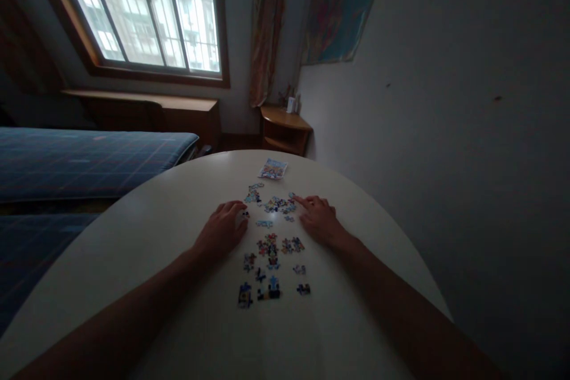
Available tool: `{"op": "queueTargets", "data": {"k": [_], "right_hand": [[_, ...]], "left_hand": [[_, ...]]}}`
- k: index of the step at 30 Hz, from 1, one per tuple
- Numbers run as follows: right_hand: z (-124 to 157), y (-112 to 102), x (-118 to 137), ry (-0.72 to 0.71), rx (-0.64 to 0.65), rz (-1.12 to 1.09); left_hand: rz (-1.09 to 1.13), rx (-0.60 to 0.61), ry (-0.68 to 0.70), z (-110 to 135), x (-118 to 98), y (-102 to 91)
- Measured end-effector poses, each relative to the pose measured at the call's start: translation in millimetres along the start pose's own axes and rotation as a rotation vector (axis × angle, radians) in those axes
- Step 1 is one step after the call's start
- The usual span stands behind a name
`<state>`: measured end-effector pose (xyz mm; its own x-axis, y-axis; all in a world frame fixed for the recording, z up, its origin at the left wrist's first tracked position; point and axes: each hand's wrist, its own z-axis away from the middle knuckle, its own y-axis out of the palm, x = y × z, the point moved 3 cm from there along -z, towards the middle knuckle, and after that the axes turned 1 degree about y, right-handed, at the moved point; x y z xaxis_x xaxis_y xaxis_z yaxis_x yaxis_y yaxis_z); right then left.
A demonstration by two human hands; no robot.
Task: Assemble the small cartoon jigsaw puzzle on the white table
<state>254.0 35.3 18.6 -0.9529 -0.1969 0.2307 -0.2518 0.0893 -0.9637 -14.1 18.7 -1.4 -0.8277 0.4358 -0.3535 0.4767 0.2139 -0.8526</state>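
Observation:
My left hand (224, 225) rests on the table with thumb and fingers apart. A small dark jigsaw piece (246, 214) lies at its fingertips. My right hand (319, 218) reaches in from the other side, its index finger stretched out to the tip of a jigsaw piece (292, 196) and its other fingers bent. Between the hands is a loose pile of jigsaw pieces (279, 205), with a light blue joined strip (264, 223) just nearer. Closer to me lie joined clusters, among them a red and brown one (269, 245), a dark one (269, 293) and a corner-like one (244, 295).
All of this lies on a round white table (191, 332). A picture packet (273, 169) sits beyond the pile. To the left is a bed with a blue plaid cover (89, 160); a wooden corner shelf (285, 117) stands behind, and a bare wall (423, 130) rises at right.

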Motion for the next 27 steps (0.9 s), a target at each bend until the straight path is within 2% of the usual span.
{"op": "queueTargets", "data": {"k": [3,7,13,20,23,25,27], "right_hand": [[-12,-1,6,-0.050,0.037,0.033],[-17,-2,4,-0.046,-0.012,0.016],[-4,-13,-15,-0.078,-0.023,-0.074],[15,-23,-31,-0.060,0.059,-0.153],[24,-26,-27,-0.063,0.113,-0.283],[29,-28,-23,-0.077,0.154,-0.408],[32,-30,-19,-0.090,0.188,-0.489]], "left_hand": [[0.003,0.012,-0.010,0,1,1.1],[0.008,0.012,-0.012,0,2,-1.0],[0.008,0.011,-0.029,1,1,-1.2],[0.038,-0.019,-0.014,1,-3,-3.9],[0.040,-0.099,0.072,4,-18,-12.7],[0.053,-0.132,0.209,10,-39,-18.8],[0.080,-0.091,0.393,21,-64,-22.2]]}}
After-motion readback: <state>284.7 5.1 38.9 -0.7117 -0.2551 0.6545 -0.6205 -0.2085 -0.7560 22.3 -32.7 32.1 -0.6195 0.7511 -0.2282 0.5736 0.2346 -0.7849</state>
